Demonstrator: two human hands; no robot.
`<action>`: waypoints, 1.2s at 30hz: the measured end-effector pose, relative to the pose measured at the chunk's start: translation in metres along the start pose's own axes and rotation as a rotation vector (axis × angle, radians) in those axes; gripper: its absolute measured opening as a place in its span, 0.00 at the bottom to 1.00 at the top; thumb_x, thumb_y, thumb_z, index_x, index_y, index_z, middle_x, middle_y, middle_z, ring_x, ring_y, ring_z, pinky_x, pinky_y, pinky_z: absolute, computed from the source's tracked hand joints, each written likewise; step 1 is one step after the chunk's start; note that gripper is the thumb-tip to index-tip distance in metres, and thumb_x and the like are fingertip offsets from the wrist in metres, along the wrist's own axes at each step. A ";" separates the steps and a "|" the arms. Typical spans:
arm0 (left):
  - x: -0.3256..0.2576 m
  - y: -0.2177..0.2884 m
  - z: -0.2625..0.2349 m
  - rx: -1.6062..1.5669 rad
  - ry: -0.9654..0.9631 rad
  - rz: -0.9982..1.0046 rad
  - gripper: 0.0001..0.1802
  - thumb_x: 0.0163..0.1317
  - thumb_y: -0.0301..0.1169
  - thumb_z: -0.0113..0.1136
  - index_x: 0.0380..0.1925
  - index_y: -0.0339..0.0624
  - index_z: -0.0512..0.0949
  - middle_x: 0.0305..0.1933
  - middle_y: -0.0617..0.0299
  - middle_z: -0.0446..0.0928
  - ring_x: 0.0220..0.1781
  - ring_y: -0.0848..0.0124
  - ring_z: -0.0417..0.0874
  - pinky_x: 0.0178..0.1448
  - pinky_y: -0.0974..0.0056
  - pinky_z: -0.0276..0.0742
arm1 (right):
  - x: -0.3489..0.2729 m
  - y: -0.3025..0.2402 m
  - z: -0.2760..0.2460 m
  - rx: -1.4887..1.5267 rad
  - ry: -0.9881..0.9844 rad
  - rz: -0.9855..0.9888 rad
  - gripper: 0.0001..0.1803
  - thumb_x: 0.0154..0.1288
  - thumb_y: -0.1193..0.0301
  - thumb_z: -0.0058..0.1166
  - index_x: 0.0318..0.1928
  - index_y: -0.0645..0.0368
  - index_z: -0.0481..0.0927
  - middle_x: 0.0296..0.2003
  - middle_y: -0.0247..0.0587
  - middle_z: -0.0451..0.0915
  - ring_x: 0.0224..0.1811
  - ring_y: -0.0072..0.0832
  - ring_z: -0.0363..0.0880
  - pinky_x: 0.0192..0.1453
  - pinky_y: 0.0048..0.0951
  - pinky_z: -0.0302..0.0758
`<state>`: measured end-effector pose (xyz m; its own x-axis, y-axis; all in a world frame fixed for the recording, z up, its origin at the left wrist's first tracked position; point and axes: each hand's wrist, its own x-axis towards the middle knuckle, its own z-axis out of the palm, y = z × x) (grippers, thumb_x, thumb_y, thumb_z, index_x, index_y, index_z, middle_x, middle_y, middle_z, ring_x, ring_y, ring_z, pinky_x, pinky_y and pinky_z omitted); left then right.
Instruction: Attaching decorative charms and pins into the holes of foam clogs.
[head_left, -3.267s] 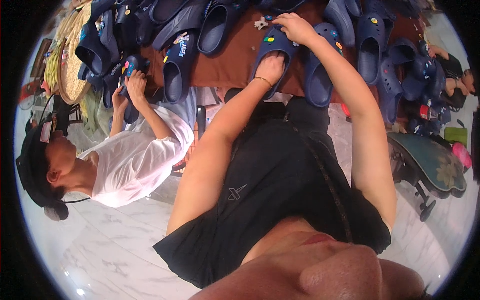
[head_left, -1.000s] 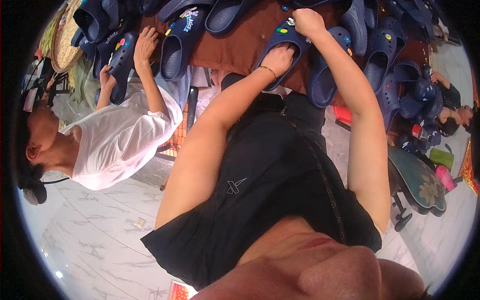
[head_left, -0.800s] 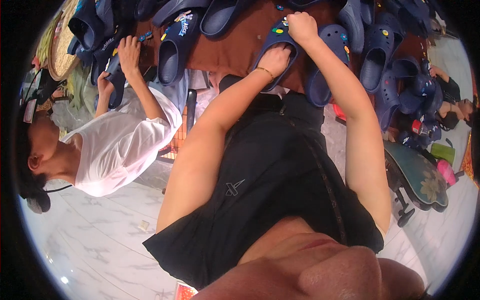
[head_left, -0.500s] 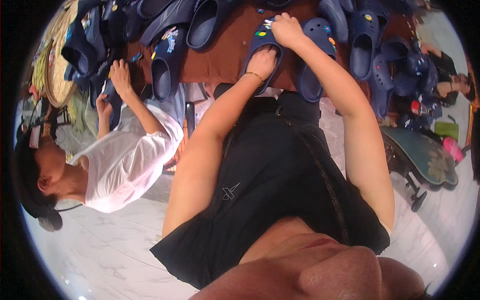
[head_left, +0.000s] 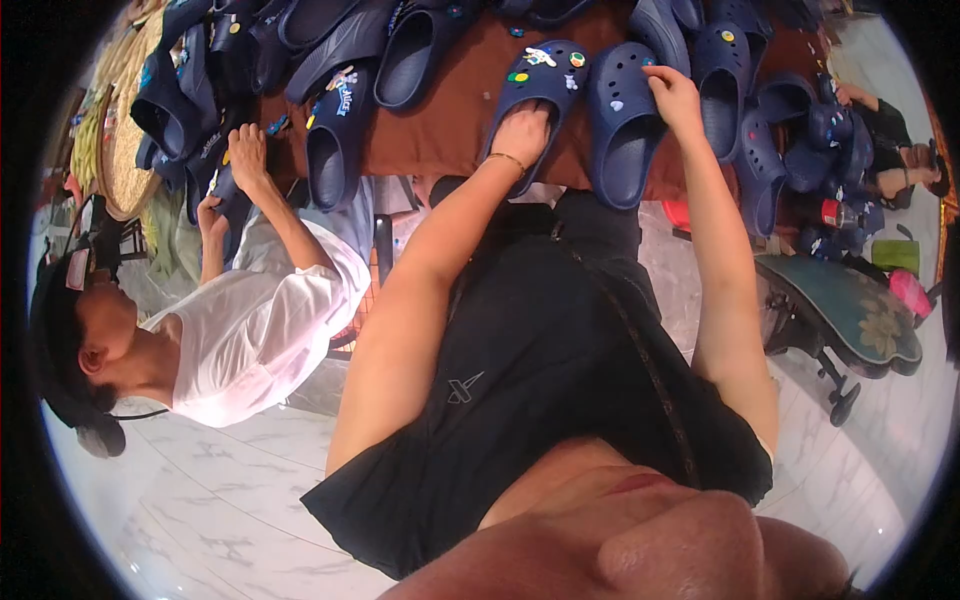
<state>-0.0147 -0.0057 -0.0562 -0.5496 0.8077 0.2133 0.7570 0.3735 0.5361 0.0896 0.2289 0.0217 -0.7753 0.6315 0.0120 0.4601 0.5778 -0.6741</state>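
Note:
My left hand [head_left: 522, 137] reaches into the foot opening of a navy clog [head_left: 504, 103]; its fingers are hidden under the upper. This clog carries several charms, among them a white figure [head_left: 540, 57] and a yellow-green round one [head_left: 517, 77]. Right beside it lies a second navy clog [head_left: 622, 160], with a pale charm [head_left: 616, 105] on its upper. My right hand [head_left: 677, 102] is at that clog's right side, thumb and index finger pinched at a small charm [head_left: 648, 63] that they mostly cover.
Many navy clogs, such as one with lettered charms [head_left: 333, 150] and one at right [head_left: 722, 90], crowd the brown tablecloth [head_left: 420, 135]. At left, a co-worker in a white shirt [head_left: 250, 335] handles another clog. A patterned stool seat [head_left: 840, 310] stands at lower right.
My right hand has left the upper of the left clog and moved right to the side of the second clog. The left hand stays inside its clog.

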 end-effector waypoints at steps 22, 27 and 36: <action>-0.014 0.018 -0.029 -0.033 -0.021 0.132 0.22 0.48 0.33 0.55 0.43 0.31 0.69 0.45 0.42 0.71 0.50 0.49 0.69 0.55 0.55 0.64 | -0.106 0.059 0.061 0.281 0.337 0.078 0.25 0.54 0.62 0.53 0.46 0.70 0.69 0.41 0.54 0.73 0.45 0.41 0.71 0.51 0.32 0.65; 0.001 0.025 -0.063 -0.224 -0.003 0.032 0.21 0.48 0.27 0.51 0.44 0.29 0.67 0.43 0.40 0.70 0.49 0.48 0.69 0.55 0.55 0.64 | -0.109 0.060 0.063 0.322 0.328 0.106 0.21 0.53 0.67 0.53 0.45 0.67 0.70 0.40 0.51 0.73 0.43 0.39 0.73 0.49 0.32 0.66; 0.135 0.071 -0.179 -0.236 -0.004 0.278 0.12 0.41 0.26 0.52 0.30 0.34 0.73 0.32 0.42 0.73 0.38 0.48 0.74 0.43 0.54 0.69 | -0.111 0.048 0.060 0.314 0.367 0.099 0.19 0.51 0.69 0.53 0.43 0.65 0.71 0.38 0.50 0.74 0.42 0.38 0.73 0.47 0.31 0.67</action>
<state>-0.0986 0.0480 0.1571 -0.3322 0.8658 0.3743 0.7744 0.0238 0.6323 0.1721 0.1552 -0.0560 -0.5048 0.8486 0.1583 0.3275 0.3580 -0.8744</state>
